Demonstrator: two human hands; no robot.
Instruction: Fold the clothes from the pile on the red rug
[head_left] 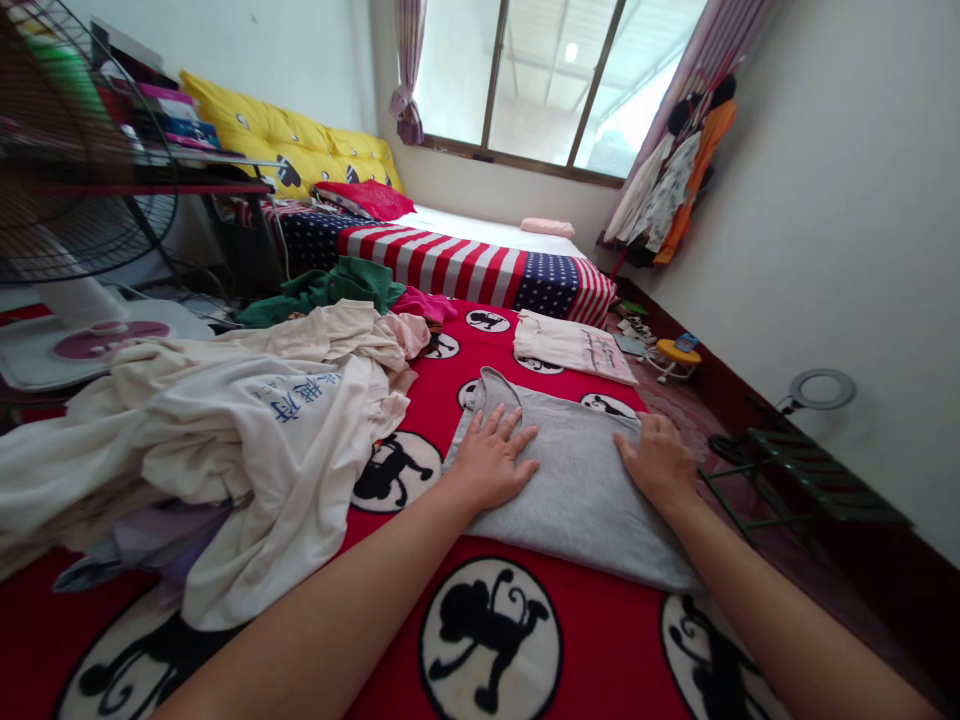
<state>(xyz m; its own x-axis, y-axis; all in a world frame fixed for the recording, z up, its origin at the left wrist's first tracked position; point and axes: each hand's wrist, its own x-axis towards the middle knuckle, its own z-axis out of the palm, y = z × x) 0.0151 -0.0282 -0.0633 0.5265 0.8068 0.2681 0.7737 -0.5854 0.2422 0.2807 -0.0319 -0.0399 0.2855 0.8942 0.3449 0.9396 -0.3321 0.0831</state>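
A grey garment lies folded flat on the red blanket with black monkey prints. My left hand rests flat on its left side, fingers spread and open. My right hand sits at the garment's right edge, fingers curled down over the cloth; whether it grips the edge I cannot make out. A folded cream top lies further back on the blanket.
A heap of cream and white clothes lies to my left, with green and pink pieces behind. A stars-and-stripes bed stands beyond, a fan at far left, and a dark folding rack on the floor right.
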